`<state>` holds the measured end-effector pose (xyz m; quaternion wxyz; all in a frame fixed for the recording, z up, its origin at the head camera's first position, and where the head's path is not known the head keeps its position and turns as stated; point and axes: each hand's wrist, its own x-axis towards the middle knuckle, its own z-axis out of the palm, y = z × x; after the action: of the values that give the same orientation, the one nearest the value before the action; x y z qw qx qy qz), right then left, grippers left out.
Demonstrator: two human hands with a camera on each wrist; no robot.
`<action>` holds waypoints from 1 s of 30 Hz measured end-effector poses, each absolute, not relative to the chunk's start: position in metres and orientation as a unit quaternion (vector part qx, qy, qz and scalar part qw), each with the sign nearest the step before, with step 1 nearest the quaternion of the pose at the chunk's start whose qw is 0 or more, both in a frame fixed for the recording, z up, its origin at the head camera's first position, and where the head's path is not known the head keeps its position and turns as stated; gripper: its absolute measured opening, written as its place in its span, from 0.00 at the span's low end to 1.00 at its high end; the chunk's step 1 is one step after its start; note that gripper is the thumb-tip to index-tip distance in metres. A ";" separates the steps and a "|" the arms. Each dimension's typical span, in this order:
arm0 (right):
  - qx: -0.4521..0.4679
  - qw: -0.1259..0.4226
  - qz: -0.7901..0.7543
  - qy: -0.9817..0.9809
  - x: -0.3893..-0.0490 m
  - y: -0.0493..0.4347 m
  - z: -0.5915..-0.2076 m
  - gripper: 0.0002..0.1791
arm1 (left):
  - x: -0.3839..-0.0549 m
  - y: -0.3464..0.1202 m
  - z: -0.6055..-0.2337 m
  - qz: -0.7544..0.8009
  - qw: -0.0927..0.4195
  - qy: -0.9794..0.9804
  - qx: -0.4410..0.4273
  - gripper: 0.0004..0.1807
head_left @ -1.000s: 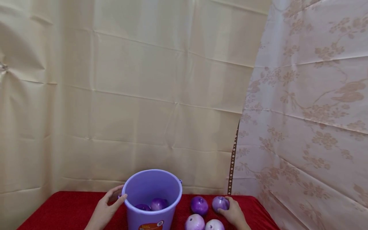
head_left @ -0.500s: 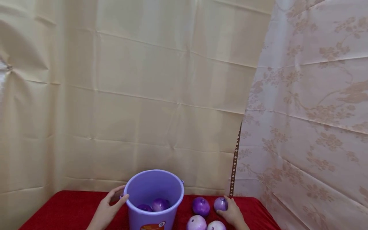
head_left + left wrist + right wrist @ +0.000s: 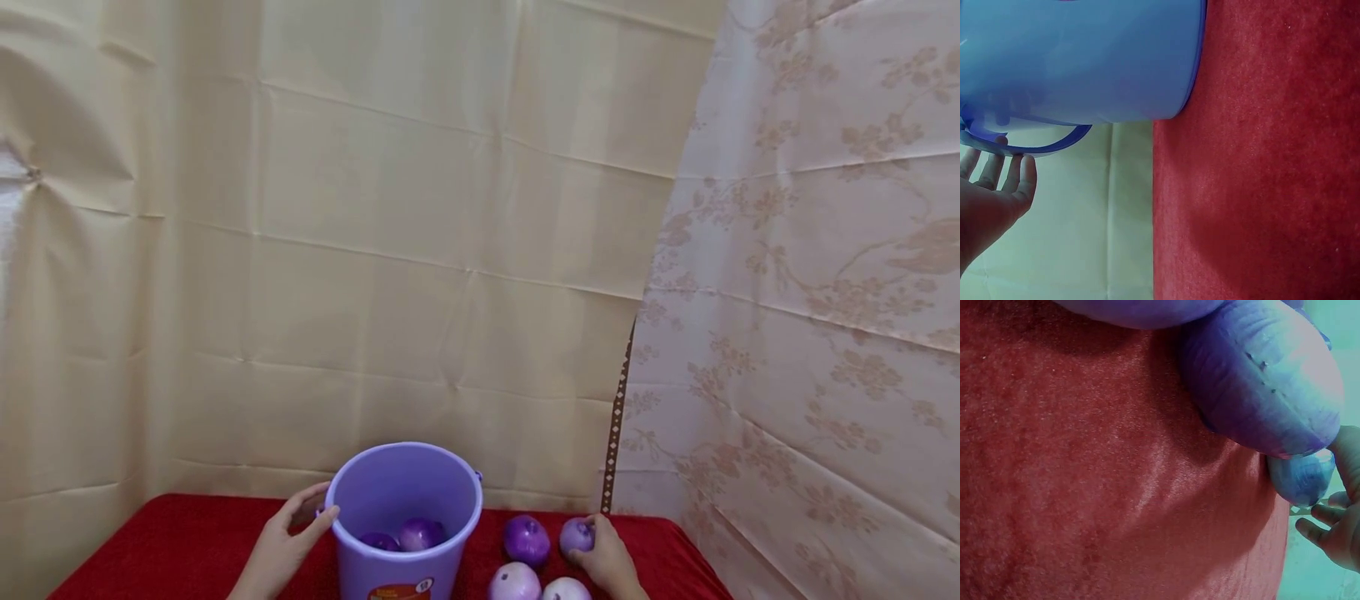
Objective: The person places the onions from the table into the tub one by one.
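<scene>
A purple bucket (image 3: 408, 575) stands on the red cloth, with several purple onions (image 3: 422, 534) inside. My left hand (image 3: 281, 546) holds the bucket's left side, thumb at the rim and fingers outside it. In the left wrist view, fingertips touch the bucket's hanging handle (image 3: 1047, 149). On the right, my right hand (image 3: 609, 557) holds a pale purple onion (image 3: 576, 537) between thumb and fingers; the right wrist view shows that onion (image 3: 1302, 478) beyond a nearer one. Beside it are a dark purple onion (image 3: 527, 540) and two whitish onions (image 3: 514, 582), cut off by the frame's lower edge.
Red cloth (image 3: 187, 550) covers the table, whose far edge lies close to a cream curtain (image 3: 375, 250). A flowered pink curtain (image 3: 825, 333) hangs at the right. The bucket's side wall (image 3: 1116, 62) fills the upper left wrist view.
The head view has shifted slightly, so everything sits a little further right. Both hands keep their places at the bucket and the pale onion.
</scene>
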<state>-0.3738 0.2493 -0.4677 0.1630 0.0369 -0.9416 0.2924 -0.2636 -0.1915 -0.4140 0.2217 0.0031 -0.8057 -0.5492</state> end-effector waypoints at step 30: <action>0.027 0.192 0.313 -0.930 -0.371 0.259 -0.466 0.39 | -0.264 -0.193 -0.414 -0.546 0.205 -0.812 0.013 0.27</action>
<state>-0.3714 0.2590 -0.4658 0.1921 0.0274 -0.9299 0.3125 -0.2642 -0.1930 -0.4138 0.2051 0.0125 -0.8120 -0.5463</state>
